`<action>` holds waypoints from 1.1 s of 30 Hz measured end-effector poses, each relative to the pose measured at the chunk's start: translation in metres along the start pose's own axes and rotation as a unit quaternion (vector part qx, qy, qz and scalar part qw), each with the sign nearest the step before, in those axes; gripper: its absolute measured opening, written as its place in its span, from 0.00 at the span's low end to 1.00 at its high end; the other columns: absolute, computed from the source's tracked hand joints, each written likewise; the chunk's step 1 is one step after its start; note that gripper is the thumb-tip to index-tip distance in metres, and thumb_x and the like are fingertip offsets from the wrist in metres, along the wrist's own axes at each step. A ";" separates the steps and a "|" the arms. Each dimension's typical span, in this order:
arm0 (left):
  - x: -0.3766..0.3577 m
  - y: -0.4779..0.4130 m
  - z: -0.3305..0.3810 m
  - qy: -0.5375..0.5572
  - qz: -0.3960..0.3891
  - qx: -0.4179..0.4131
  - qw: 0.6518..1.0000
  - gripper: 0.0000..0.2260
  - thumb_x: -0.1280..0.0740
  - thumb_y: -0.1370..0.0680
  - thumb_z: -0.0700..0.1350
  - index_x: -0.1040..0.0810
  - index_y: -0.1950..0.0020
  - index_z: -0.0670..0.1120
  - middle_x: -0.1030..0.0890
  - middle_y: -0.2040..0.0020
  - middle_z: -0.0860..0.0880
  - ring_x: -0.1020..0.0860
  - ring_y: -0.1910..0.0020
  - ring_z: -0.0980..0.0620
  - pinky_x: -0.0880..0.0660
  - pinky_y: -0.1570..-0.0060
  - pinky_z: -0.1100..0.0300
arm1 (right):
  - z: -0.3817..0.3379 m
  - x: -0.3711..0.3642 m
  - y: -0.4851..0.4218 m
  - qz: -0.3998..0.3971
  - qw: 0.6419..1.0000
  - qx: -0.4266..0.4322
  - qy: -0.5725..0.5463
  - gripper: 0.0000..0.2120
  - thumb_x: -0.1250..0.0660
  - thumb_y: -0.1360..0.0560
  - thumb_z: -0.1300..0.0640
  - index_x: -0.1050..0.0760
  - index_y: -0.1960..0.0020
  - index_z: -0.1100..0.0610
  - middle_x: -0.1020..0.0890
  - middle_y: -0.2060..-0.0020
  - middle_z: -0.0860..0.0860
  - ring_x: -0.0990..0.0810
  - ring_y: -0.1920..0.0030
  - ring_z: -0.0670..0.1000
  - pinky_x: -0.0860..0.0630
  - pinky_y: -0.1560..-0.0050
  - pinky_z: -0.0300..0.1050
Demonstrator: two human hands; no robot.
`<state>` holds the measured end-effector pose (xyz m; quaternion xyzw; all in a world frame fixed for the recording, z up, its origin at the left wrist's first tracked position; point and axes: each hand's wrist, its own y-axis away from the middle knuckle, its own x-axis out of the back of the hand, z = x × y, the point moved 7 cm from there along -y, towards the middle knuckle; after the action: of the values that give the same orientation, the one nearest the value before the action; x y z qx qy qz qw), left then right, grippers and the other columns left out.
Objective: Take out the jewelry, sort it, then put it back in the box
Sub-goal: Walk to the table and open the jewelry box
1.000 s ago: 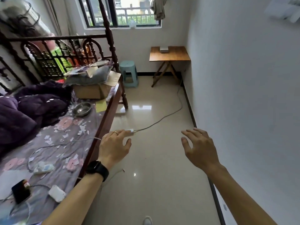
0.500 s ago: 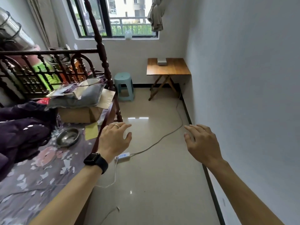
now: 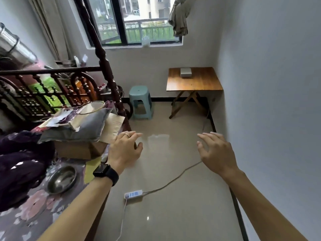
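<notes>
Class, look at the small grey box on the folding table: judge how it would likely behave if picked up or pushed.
The grey box looks squat and flat-sided, so it would probably slide, not roll or tip. Its crisp edges suggest stiff walls. It looks small on the folding table, so likely light, though contents are hidden.
</notes>
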<state>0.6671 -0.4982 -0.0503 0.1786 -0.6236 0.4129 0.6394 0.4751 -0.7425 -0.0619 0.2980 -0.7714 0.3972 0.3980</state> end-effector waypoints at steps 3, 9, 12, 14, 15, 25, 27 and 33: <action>-0.020 -0.059 -0.014 -0.002 0.004 0.013 1.000 0.17 0.34 0.22 0.54 0.22 0.33 0.56 0.21 0.35 0.52 0.28 0.31 0.48 0.35 0.31 0.47 | 0.011 -0.024 -0.059 -0.004 1.000 0.003 0.000 0.21 0.41 0.23 0.46 0.21 0.35 0.51 0.19 0.39 0.47 0.27 0.33 0.52 0.30 0.36 0.52; -0.079 -0.188 -0.040 0.016 -0.006 0.025 1.000 0.18 0.33 0.22 0.53 0.23 0.32 0.56 0.21 0.34 0.52 0.28 0.31 0.49 0.35 0.31 0.50 | 0.034 -0.100 -0.185 -0.037 0.999 -0.004 0.006 0.23 0.43 0.23 0.44 0.22 0.34 0.49 0.20 0.37 0.46 0.29 0.31 0.50 0.32 0.34 0.50; -0.102 -0.266 -0.056 0.021 -0.013 0.014 1.000 0.19 0.33 0.22 0.53 0.23 0.32 0.55 0.22 0.33 0.52 0.28 0.31 0.49 0.34 0.31 0.50 | 0.039 -0.133 -0.257 -0.042 0.999 -0.010 0.008 0.24 0.44 0.24 0.42 0.21 0.35 0.49 0.20 0.37 0.45 0.29 0.32 0.50 0.31 0.34 0.51; -0.112 -0.318 -0.067 0.026 -0.012 0.005 1.000 0.18 0.32 0.23 0.53 0.23 0.32 0.56 0.22 0.33 0.52 0.28 0.31 0.48 0.34 0.30 0.48 | 0.040 -0.148 -0.304 -0.039 0.999 -0.015 0.010 0.23 0.44 0.24 0.43 0.21 0.35 0.49 0.19 0.37 0.45 0.29 0.32 0.50 0.30 0.35 0.52; -0.117 -0.345 -0.072 0.025 -0.009 0.001 1.000 0.18 0.32 0.23 0.53 0.22 0.32 0.56 0.22 0.33 0.52 0.28 0.31 0.48 0.35 0.30 0.48 | 0.040 -0.154 -0.327 -0.037 0.999 -0.018 0.013 0.23 0.43 0.24 0.43 0.21 0.35 0.49 0.19 0.38 0.45 0.29 0.32 0.50 0.30 0.35 0.52; -0.186 -0.559 -0.096 0.035 -0.024 -0.010 0.999 0.20 0.37 0.24 0.56 0.22 0.33 0.56 0.21 0.35 0.53 0.28 0.31 0.50 0.34 0.30 0.49 | 0.070 -0.233 -0.522 -0.046 0.998 -0.044 0.001 0.24 0.43 0.24 0.43 0.22 0.34 0.49 0.20 0.37 0.45 0.29 0.31 0.49 0.32 0.32 0.51; -0.204 -0.596 -0.100 0.031 -0.024 -0.010 0.999 0.20 0.37 0.24 0.55 0.22 0.33 0.56 0.21 0.35 0.53 0.27 0.31 0.50 0.34 0.30 0.49 | 0.081 -0.254 -0.562 -0.050 0.998 -0.046 -0.010 0.23 0.43 0.24 0.43 0.22 0.33 0.48 0.20 0.36 0.45 0.31 0.30 0.49 0.33 0.31 0.51; -0.237 -0.710 -0.123 0.007 -0.032 0.017 0.999 0.19 0.34 0.23 0.54 0.23 0.32 0.55 0.21 0.34 0.51 0.28 0.31 0.49 0.33 0.31 0.47 | 0.106 -0.307 -0.685 -0.079 0.996 -0.032 -0.023 0.18 0.38 0.20 0.46 0.24 0.32 0.47 0.22 0.34 0.44 0.33 0.28 0.47 0.38 0.28 0.49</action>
<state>1.3083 -0.9015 -0.0906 0.2065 -0.6057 0.4041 0.6536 1.1220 -1.1352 -0.1050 0.3543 -0.7668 0.3324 0.4195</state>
